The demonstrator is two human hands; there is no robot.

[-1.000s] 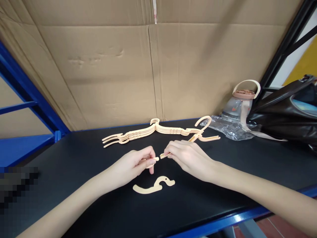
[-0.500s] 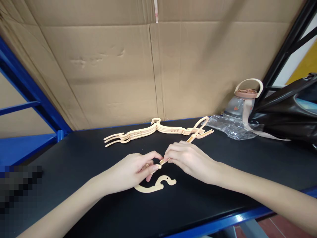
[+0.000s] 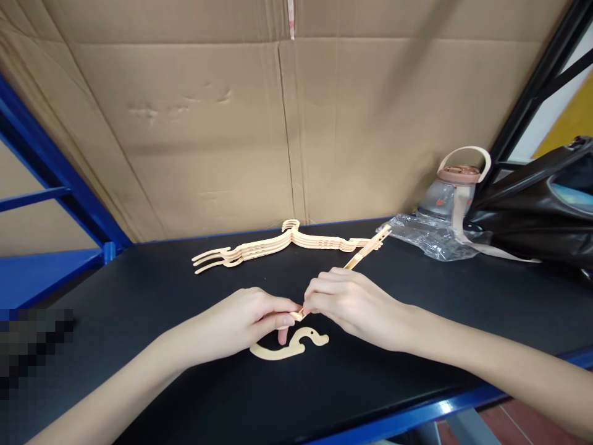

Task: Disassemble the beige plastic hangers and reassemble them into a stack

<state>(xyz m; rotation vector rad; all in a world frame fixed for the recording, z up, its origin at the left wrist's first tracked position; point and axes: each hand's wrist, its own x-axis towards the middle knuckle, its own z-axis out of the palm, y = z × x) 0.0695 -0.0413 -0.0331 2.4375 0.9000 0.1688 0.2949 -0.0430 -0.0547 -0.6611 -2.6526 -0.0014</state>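
My right hand (image 3: 349, 303) is closed round a beige plastic hanger piece (image 3: 368, 248), whose long end slants up and away to the right. My left hand (image 3: 259, 318) pinches another beige hanger piece (image 3: 297, 316), mostly hidden by the fingers. The two pieces meet between my fingertips; I cannot tell whether they are joined. Just below my hands, a curved hanger arm (image 3: 278, 353) with a hooked end and a small hole lies flat on the black table. Behind them is a stack of beige clothes hangers (image 3: 269, 246), their hooks pointing to the back.
The black table top (image 3: 152, 296) has a blue metal edge (image 3: 417, 420). Cardboard (image 3: 199, 136) stands along the back. At the right are a clear plastic bag (image 3: 430, 238), a water bottle (image 3: 445, 198) with a strap and a black bag (image 3: 528, 210). A blue frame (image 3: 60, 167) rises at the left.
The piece in my right hand has turned, so its far end now shows as a narrow bar instead of an open loop. My fingertips have drawn closer together.
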